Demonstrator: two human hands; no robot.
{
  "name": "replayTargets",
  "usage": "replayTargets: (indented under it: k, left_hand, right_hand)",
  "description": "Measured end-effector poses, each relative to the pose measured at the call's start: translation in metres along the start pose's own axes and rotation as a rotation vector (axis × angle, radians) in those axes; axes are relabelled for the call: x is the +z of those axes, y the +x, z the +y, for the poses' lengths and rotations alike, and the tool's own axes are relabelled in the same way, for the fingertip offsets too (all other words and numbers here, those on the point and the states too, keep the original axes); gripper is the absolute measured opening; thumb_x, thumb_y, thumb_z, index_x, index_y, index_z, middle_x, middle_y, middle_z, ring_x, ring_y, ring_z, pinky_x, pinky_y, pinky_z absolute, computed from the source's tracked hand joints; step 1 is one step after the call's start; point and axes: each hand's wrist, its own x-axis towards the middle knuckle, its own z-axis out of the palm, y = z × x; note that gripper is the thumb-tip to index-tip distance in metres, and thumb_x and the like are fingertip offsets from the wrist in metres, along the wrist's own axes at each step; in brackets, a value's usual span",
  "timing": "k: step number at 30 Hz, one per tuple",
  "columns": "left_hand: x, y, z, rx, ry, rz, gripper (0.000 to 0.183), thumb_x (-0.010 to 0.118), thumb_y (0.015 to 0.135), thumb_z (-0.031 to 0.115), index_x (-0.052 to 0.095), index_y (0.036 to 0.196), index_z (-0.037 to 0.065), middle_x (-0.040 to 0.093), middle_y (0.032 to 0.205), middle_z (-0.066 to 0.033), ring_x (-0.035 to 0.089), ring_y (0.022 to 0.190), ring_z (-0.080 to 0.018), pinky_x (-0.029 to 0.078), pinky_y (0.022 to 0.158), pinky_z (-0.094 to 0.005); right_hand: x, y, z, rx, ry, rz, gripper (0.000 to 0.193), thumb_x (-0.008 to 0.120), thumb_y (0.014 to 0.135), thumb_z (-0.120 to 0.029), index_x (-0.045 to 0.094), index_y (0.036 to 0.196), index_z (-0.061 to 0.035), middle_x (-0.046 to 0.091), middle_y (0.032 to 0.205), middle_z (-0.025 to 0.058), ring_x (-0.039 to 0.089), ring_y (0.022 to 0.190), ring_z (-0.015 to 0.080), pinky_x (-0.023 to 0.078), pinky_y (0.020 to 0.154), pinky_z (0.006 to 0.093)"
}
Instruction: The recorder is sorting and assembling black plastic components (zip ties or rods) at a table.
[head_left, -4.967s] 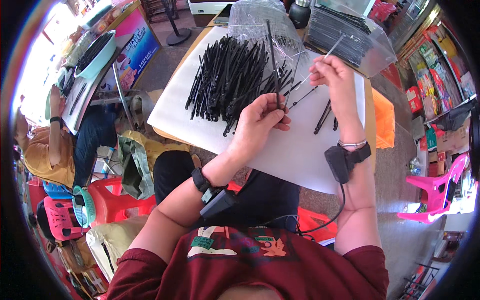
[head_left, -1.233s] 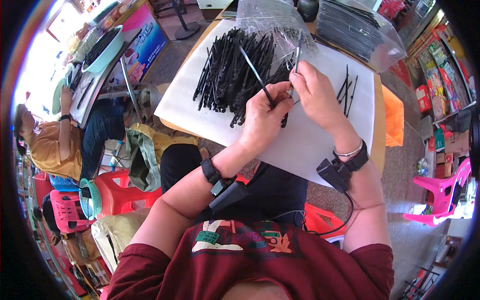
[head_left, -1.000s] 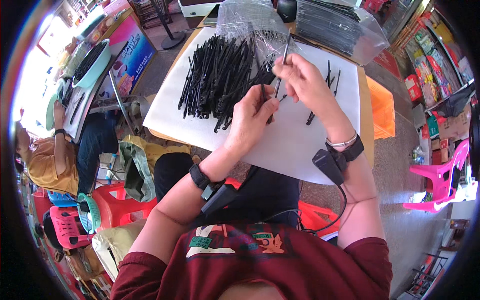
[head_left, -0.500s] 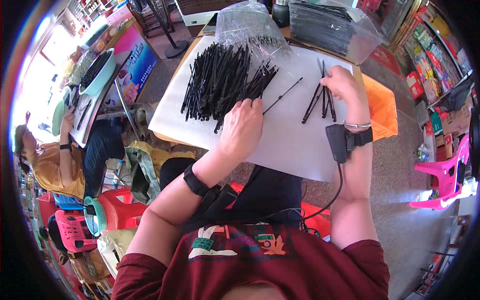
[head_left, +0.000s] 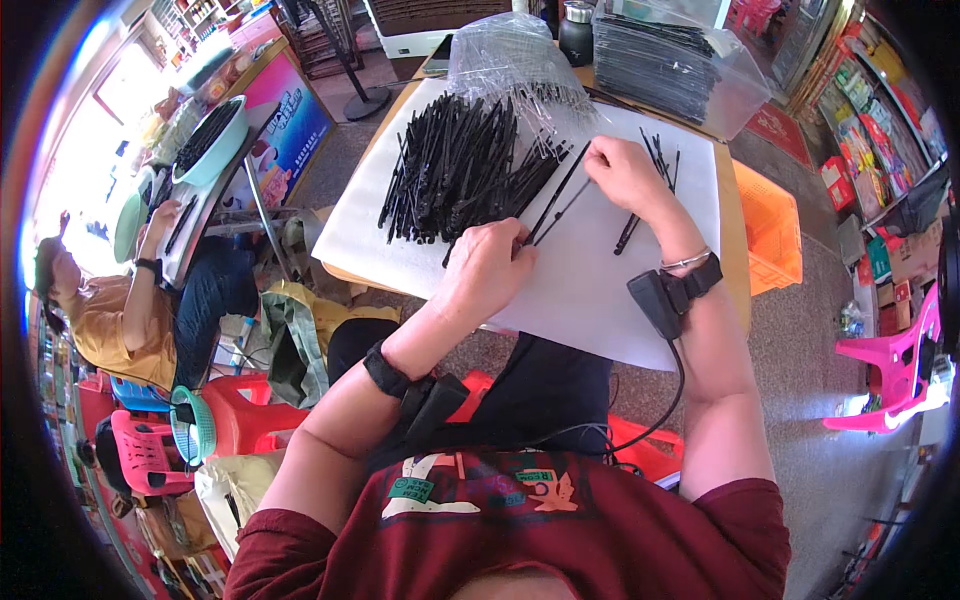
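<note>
A thin black rod (head_left: 560, 190) slants over the white sheet between my hands. My right hand (head_left: 632, 178) pinches its upper end, and my left hand (head_left: 487, 264) is closed by its lower end. A second, greyer rod (head_left: 563, 213) runs beside it toward my left fingertips; whether they grip one or both is hidden. Left of the hands lies a dense pile of similar black rods (head_left: 450, 170), its near edge close to my left hand. Several more rods (head_left: 628, 235) lie in a small loose group beneath and beyond my right hand.
A clear plastic bag of thin pieces (head_left: 510, 60) and a clear bin of rods (head_left: 660, 65) stand at the table's far side, with a dark flask (head_left: 577, 35). An orange crate (head_left: 768, 225) is at right. Another person (head_left: 120, 310) sits at left by a basin (head_left: 212, 150).
My right hand has moved left from the small group of rods, leaving them on the sheet. It now pinches a rod near my left hand. The view has shifted slightly.
</note>
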Motion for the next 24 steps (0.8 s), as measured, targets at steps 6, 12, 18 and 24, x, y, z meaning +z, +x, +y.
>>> replayTargets:
  k: [6,12,18,24]
  left_hand:
    - [-0.029,-0.017,0.004,-0.038,-0.096,-0.074,0.024,0.064,0.078,0.013,0.062,0.094,-0.005,0.063,0.069,-0.0136,0.06,0.06,-0.0185,0.047,0.058,-0.0293]
    - [-0.055,-0.038,-0.008,-0.221,-0.413,-0.047,0.018,0.06,0.085,0.009,0.06,0.098,-0.003,0.058,0.069,-0.0009,0.05,0.058,-0.0054,0.04,0.052,-0.022]
    - [-0.039,-0.02,0.01,-0.258,-0.817,-0.108,0.018,0.06,0.088,0.01,0.058,0.099,-0.004,0.059,0.074,-0.0029,0.055,0.059,-0.0075,0.042,0.048,-0.0208]
    - [0.004,0.011,0.018,-0.253,-1.054,-0.152,0.018,0.06,0.088,0.01,0.058,0.1,-0.004,0.06,0.079,-0.0037,0.057,0.063,-0.0086,0.044,0.053,-0.0212]
  right_hand:
    - [-0.048,-0.006,-0.005,0.253,0.654,-0.221,0.018,0.05,0.083,-0.01,0.062,0.095,-0.0022,0.054,0.067,-0.0009,0.049,0.055,0.0042,0.039,0.048,0.0198]
    - [-0.057,-0.007,-0.017,0.177,1.172,-0.267,0.026,0.053,0.087,-0.012,0.062,0.105,0.0039,0.063,0.082,0.0049,0.057,0.062,0.0089,0.049,0.058,0.021]
    - [-0.02,0.005,-0.001,-0.014,0.739,0.226,0.021,0.053,0.092,-0.014,0.062,0.106,-0.0009,0.064,0.088,0.0073,0.061,0.073,0.0117,0.053,0.068,0.0265]
    - [-0.028,0.004,-0.02,-0.025,0.856,0.194,0.015,0.053,0.092,-0.014,0.06,0.096,-0.0013,0.063,0.083,0.0063,0.059,0.069,0.0105,0.052,0.066,0.0257]
